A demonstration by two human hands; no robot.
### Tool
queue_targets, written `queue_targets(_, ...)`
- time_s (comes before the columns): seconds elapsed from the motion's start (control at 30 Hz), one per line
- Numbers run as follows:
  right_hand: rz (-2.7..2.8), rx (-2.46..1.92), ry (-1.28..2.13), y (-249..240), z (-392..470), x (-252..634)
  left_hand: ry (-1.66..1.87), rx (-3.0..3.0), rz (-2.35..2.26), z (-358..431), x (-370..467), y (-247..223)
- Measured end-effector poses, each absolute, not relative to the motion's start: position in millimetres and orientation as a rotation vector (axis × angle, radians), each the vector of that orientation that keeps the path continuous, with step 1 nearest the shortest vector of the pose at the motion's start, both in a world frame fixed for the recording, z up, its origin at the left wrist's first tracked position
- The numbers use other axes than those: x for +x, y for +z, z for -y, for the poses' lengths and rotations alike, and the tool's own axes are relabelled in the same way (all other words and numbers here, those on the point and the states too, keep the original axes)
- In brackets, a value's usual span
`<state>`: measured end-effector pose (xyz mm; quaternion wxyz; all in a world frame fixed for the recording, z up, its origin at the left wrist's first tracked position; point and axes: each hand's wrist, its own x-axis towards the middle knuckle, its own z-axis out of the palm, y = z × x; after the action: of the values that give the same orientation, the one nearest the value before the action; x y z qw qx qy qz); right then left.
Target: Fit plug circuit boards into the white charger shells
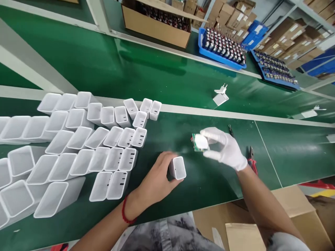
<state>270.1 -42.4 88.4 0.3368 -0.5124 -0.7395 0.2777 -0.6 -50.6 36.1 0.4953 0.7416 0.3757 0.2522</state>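
My bare left hand (158,177), with a red cord at its wrist, is closed around a small white plastic housing (179,168). The open end of that housing faces up toward me. In a white glove, my right hand (222,146) pinches a green circuit board (196,143) by its edges. A white patch covers much of the board, and a bit of red shows on its left side. The board is held above and to the right of the housing, apart from it. Many more white housings (120,158) stand open end up in rows to the left.
Red-handled pliers (252,162) and a black-tipped tool (230,130) lie right of my glove. A white plug piece (221,97) lies beyond. Blue trays (222,59) of small parts and a cardboard box (157,26) stand on the back shelf. Open cartons (246,233) sit below the table's front edge.
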Motion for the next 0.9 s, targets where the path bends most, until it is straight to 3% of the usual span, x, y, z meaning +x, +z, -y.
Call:
queue_targets(0.23, 2.154, -1.384, 0.16, 128, 89, 250, 0.833, 1.81, -0.887, 35, 26, 40)
queue_targets(0.53, 1.872, -1.286, 0.551, 105, 95, 243, 0.592, 1.264, -1.004, 33, 40, 38)
queue_targets(0.73, 1.815, -1.353, 0.486, 102, 94, 244, 0.477, 1.088, -0.632, 28, 25, 37)
queue_targets(0.9, 1.939, -1.345, 0.235, 123, 98, 251, 0.522, 1.115, -0.632, 31, 17, 32)
